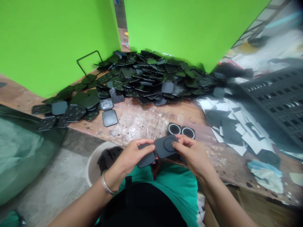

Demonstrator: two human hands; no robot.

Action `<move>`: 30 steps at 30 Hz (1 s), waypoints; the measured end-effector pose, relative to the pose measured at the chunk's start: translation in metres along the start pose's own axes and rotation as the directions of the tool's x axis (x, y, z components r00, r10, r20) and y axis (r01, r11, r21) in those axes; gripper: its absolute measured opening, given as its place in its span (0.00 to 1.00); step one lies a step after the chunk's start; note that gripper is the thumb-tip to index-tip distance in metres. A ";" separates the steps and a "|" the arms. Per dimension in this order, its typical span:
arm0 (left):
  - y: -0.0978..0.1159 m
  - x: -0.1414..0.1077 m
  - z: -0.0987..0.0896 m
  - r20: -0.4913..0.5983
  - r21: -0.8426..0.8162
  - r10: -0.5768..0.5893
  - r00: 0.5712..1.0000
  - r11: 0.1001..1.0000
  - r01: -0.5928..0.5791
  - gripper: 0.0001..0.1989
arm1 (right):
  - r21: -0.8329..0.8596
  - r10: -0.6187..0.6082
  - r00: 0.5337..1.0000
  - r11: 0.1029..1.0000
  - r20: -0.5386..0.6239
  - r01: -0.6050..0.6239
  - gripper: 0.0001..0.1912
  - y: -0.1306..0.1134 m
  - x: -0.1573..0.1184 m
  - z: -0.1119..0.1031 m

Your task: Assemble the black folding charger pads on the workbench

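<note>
Between my hands, just over the table's front edge, is a dark grey hinged folding pad [165, 148] made of two rounded-square panels, unfolded. A darker ring marks its right panel. My left hand [139, 154] pinches the left panel near the hinge, thumb on top. At the right panel's outer edge, my right hand [189, 149] grips with thumb and fingers. Right behind the pad lie black square pieces with white rings [174, 128], side by side on the table. Farther left, an unfolded black two-panel piece [109, 117] rests on the wood.
A large heap of black square pieces [151, 75] covers the table's back against green panels [189, 25]. White and grey sheets [251, 134], a black crate [279, 101] and a crumpled cloth [266, 175] are on the right. Below the table edge stands a white bucket [91, 167].
</note>
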State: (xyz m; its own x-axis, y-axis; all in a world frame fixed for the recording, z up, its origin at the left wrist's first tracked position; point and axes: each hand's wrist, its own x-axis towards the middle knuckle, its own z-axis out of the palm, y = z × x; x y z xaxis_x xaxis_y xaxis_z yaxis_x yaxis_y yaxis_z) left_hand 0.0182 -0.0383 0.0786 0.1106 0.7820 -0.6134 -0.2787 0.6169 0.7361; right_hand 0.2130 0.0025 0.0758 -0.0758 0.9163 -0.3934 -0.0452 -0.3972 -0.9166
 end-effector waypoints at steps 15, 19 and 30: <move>-0.006 0.002 0.005 -0.172 -0.004 0.084 0.981 0.996 -0.086 0.15 | -0.269 -0.330 0.942 0.913 -0.053 0.305 0.13 0.001 -0.011 0.009; -0.007 0.002 0.005 -0.183 0.010 0.098 0.978 0.995 -0.098 0.16 | -0.289 -0.355 0.933 0.900 -0.052 0.326 0.14 0.001 -0.013 0.010; -0.008 -0.001 0.006 -0.169 0.070 0.151 0.974 0.987 -0.141 0.18 | -0.438 -0.442 0.897 0.808 -0.007 0.395 0.14 0.007 -0.012 0.008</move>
State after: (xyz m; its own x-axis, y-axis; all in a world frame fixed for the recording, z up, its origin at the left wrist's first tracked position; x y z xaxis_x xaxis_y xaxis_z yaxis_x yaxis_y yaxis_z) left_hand 0.0259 -0.0434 0.0747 -0.0954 0.8399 -0.5343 -0.2240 0.5048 0.8336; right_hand 0.2055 -0.0117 0.0742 -0.0412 0.9978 0.0517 0.3695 0.0632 -0.9271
